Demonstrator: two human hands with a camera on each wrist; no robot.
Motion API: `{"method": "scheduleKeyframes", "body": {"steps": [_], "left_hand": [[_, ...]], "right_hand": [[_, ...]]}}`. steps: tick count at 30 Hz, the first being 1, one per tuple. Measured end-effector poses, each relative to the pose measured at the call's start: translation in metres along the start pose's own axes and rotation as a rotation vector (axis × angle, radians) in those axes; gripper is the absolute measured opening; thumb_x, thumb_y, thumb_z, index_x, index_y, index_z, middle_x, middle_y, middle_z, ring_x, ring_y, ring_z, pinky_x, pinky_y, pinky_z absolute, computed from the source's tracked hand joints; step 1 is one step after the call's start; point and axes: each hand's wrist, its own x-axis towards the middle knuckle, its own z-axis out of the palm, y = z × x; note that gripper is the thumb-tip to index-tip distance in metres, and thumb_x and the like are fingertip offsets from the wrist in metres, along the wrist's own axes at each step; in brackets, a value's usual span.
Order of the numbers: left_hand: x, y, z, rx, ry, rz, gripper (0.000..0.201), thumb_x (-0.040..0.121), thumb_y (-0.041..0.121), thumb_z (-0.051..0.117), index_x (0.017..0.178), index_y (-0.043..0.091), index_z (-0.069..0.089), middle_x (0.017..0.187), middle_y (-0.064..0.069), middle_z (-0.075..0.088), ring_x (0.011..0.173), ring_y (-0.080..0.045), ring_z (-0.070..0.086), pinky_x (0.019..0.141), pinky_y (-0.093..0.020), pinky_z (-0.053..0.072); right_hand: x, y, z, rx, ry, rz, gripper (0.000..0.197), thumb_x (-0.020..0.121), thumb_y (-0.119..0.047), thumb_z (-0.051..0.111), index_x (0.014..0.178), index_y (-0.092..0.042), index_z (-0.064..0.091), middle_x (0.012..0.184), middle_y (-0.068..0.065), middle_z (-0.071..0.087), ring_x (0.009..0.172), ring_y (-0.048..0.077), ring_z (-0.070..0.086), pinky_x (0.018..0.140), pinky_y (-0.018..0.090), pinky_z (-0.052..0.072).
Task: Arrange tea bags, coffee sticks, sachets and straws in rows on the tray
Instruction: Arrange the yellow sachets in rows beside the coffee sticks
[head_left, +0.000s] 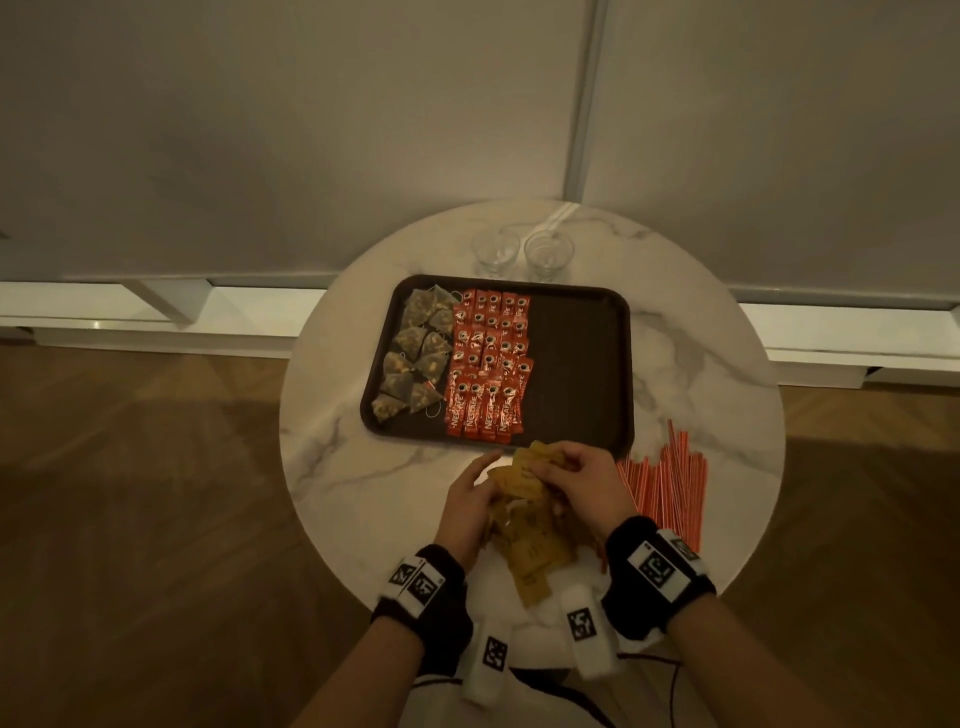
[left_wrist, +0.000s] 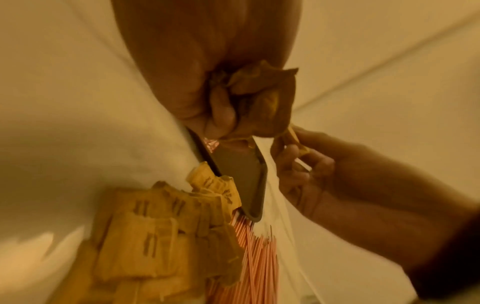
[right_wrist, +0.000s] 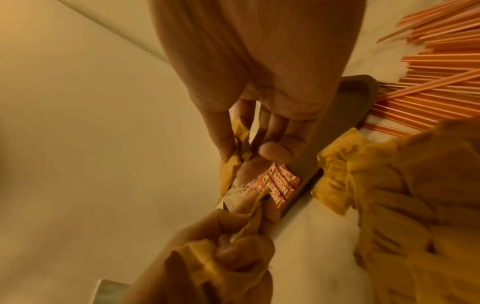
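A round marble table (head_left: 363, 467) fills the lower centre of the head view; a dark tray (head_left: 576, 364) sits on it, tea bags (head_left: 415, 353) along its left side, red coffee sticks (head_left: 488, 364) beside them, its right half bare; just below the tray, the left hand (head_left: 467, 499) grips a bunch of yellow sachets (head_left: 524, 519); the right hand (head_left: 582, 478) pinches one sachet; orange straws (head_left: 670, 488) lie at lower right.
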Motion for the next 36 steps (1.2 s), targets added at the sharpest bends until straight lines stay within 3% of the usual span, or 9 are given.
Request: {"method": "scheduleKeyframes", "body": {"steps": [2,6,11,14,20,25,28,31,36], "left_hand": [[0.005,0.013,0.004,0.038,-0.033,0.064,0.033,0.090,0.006,0.051,0.114,0.022,0.067,0.103,-0.009,0.073,0.094,-0.025,0.070,0.080,-0.037,0.057],[0.018,0.029,0.004,0.120,-0.098,0.133,0.022,0.096,0.017,0.054,0.103,0.007,0.073,0.099,-0.013,0.074,0.096,-0.029,0.069,0.085,-0.035,0.056],[0.044,0.047,-0.005,0.228,-0.095,0.217,0.017,0.090,0.011,0.063,0.105,0.007,0.071,0.099,-0.009,0.074,0.096,-0.024,0.069,0.086,-0.032,0.056],[0.061,0.057,-0.010,0.211,-0.077,0.191,0.021,0.092,0.013,0.062,0.110,0.006,0.069,0.105,-0.010,0.072,0.102,-0.024,0.068,0.094,-0.038,0.053],[0.091,0.079,-0.015,0.151,-0.079,0.104,0.019,0.094,0.016,0.059,0.109,0.012,0.069,0.107,-0.008,0.073,0.101,-0.022,0.069,0.093,-0.039,0.054],[0.125,0.099,-0.017,0.178,-0.087,0.055,0.017,0.092,0.021,0.062,0.107,0.015,0.069,0.104,-0.004,0.074,0.099,-0.022,0.070,0.093,-0.046,0.054],[0.141,0.112,-0.018,0.189,-0.100,0.057,0.012,0.091,0.023,0.064,0.101,0.022,0.070,0.099,0.000,0.075,0.096,-0.019,0.071,0.088,-0.041,0.056],[0.153,0.120,-0.021,0.175,-0.127,0.032,0.020,0.090,0.025,0.064,0.108,0.017,0.069,0.103,-0.002,0.075,0.098,-0.021,0.071,0.091,-0.045,0.055],[0.170,0.125,-0.023,0.204,-0.117,0.015,0.016,0.087,0.026,0.066,0.100,0.018,0.071,0.098,-0.002,0.075,0.094,-0.021,0.071,0.091,-0.046,0.055]], "right_hand": [[0.011,-0.006,-0.001,-0.038,0.032,-0.031,0.012,0.085,-0.013,0.073,0.096,-0.010,0.073,0.086,0.003,0.075,0.076,0.014,0.071,0.063,0.017,0.053],[0.030,-0.016,0.003,-0.135,0.062,-0.057,0.013,0.082,-0.014,0.076,0.094,-0.011,0.072,0.087,0.001,0.074,0.083,0.012,0.070,0.074,0.021,0.056],[0.051,-0.030,0.005,0.009,0.009,0.003,0.014,0.092,-0.014,0.064,0.101,-0.005,0.071,0.089,0.013,0.074,0.075,0.020,0.071,0.066,0.029,0.058],[0.064,-0.036,0.002,0.069,0.000,0.071,0.013,0.093,-0.008,0.060,0.104,-0.003,0.066,0.091,0.017,0.073,0.069,0.019,0.071,0.055,0.022,0.055],[0.103,-0.046,-0.007,0.008,0.107,0.080,0.012,0.092,-0.008,0.062,0.102,-0.005,0.068,0.083,0.008,0.072,0.056,0.012,0.064,0.047,0.019,0.047],[0.153,-0.056,-0.027,-0.140,0.217,0.105,0.008,0.093,-0.011,0.062,0.099,-0.011,0.067,0.079,0.004,0.070,0.053,0.010,0.060,0.047,0.019,0.043],[0.195,-0.062,-0.042,-0.277,0.252,0.140,0.008,0.092,-0.015,0.064,0.099,-0.012,0.068,0.079,0.003,0.068,0.052,0.009,0.058,0.046,0.015,0.042],[0.237,-0.066,-0.048,-0.386,0.263,0.160,0.012,0.091,-0.014,0.065,0.101,-0.009,0.070,0.084,0.002,0.068,0.052,0.009,0.057,0.051,0.017,0.046],[0.291,-0.069,-0.041,-0.491,0.287,0.164,0.012,0.088,-0.015,0.070,0.095,-0.006,0.073,0.085,0.006,0.071,0.049,0.012,0.058,0.052,0.020,0.046]]}}
